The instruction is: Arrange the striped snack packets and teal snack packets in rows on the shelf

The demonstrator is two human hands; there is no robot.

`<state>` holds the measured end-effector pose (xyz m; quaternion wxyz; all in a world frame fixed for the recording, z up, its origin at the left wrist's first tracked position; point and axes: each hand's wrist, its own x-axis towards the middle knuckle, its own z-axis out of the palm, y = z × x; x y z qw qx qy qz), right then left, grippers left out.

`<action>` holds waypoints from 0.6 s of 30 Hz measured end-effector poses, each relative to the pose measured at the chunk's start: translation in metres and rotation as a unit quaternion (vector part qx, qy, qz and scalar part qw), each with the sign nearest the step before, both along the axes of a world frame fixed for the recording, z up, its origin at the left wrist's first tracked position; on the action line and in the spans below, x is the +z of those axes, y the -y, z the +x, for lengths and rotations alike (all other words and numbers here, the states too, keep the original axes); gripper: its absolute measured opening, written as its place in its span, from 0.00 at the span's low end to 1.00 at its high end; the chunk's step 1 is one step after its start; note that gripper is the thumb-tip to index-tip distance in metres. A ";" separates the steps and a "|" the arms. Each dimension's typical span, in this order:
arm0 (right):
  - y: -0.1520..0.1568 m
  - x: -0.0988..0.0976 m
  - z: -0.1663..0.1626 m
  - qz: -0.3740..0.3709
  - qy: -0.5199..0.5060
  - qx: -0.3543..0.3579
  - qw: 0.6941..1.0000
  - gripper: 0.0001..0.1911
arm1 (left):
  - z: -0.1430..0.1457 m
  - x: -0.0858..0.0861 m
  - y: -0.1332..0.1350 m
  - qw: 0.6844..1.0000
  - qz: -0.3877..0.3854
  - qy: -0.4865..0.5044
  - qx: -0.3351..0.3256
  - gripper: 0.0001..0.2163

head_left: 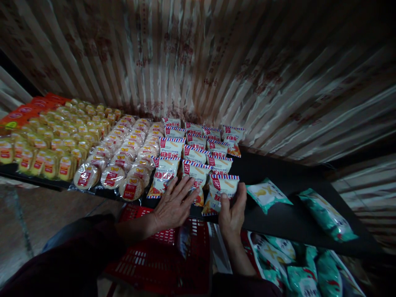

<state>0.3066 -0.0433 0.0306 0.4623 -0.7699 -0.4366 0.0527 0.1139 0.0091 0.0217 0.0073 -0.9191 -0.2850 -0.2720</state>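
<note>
Left hand (175,205) spread, empty, over snack bags (165,171); right hand (232,216) half-curled at end bag (222,185) (grip unclear). Likely straightening; next needs light touch.

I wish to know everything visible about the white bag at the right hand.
The white bag looks like puffed, glossy plastic, with a red-and-blue striped top edge, red label and lettering, a pale stick picture and orange near the bottom. It tilts back on the black shelf, at the right end of its row. The right hand touches it, thumb in front, fingers along the right edge.
</note>
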 end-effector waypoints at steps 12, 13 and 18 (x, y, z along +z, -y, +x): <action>-0.005 0.008 -0.004 -0.057 -0.090 -0.014 0.994 0.44 | 0.001 0.000 0.000 1.000 -0.001 0.000 -0.001 0.27; -0.005 0.007 -0.004 -0.057 -0.087 -0.011 0.995 0.44 | 0.001 0.000 0.000 1.000 0.002 0.003 0.000 0.27; -0.002 0.002 -0.002 -0.015 -0.031 0.008 0.999 0.41 | 0.001 -0.001 -0.001 1.000 0.008 0.012 -0.005 0.28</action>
